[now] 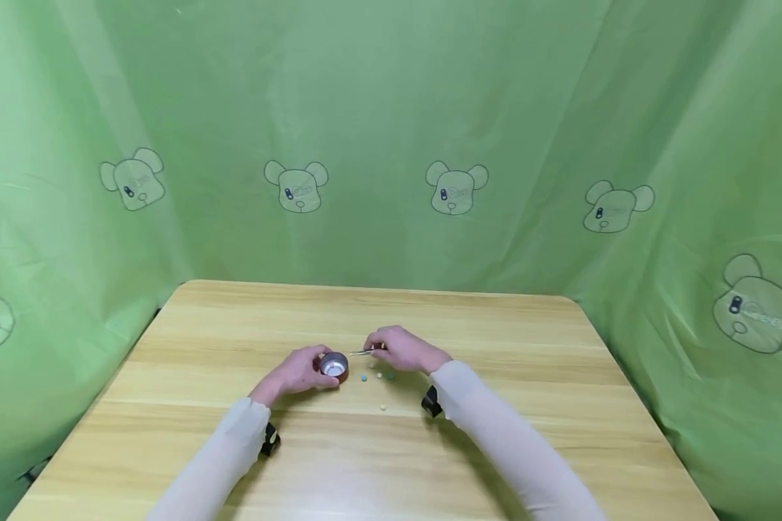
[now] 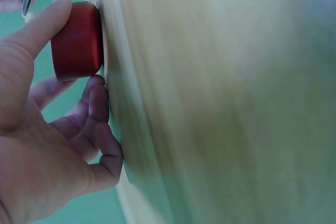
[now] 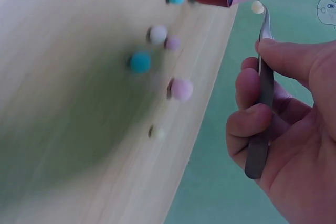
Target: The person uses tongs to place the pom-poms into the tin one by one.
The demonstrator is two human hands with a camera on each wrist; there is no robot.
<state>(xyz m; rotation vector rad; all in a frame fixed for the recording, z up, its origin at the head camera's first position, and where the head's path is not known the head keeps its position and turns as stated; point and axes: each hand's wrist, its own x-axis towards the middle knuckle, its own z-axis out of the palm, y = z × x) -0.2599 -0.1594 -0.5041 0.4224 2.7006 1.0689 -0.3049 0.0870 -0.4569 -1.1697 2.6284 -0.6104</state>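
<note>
My left hand (image 1: 302, 370) grips a small round red tin (image 2: 79, 40), thumb on one side and fingers on the other. The tin's open top faces up and shows a silvery inside (image 1: 334, 368); it sits low at the tabletop. In my right hand (image 1: 400, 349) is a pair of metal tweezers (image 3: 266, 85) with a bent tip, pinched between thumb and fingers. A small cream ball (image 3: 257, 7) is at the tweezer tips, above the table and just right of the tin's rim in the head view.
Several small balls lie on the wooden table (image 1: 495, 325) right of the tin: blue (image 3: 140, 62), pink (image 3: 181, 89), white (image 3: 158, 34) and cream (image 3: 157, 132) ones. One pale ball (image 1: 383, 407) lies nearer the front. A green curtain (image 1: 378, 246) surrounds the table's back and sides.
</note>
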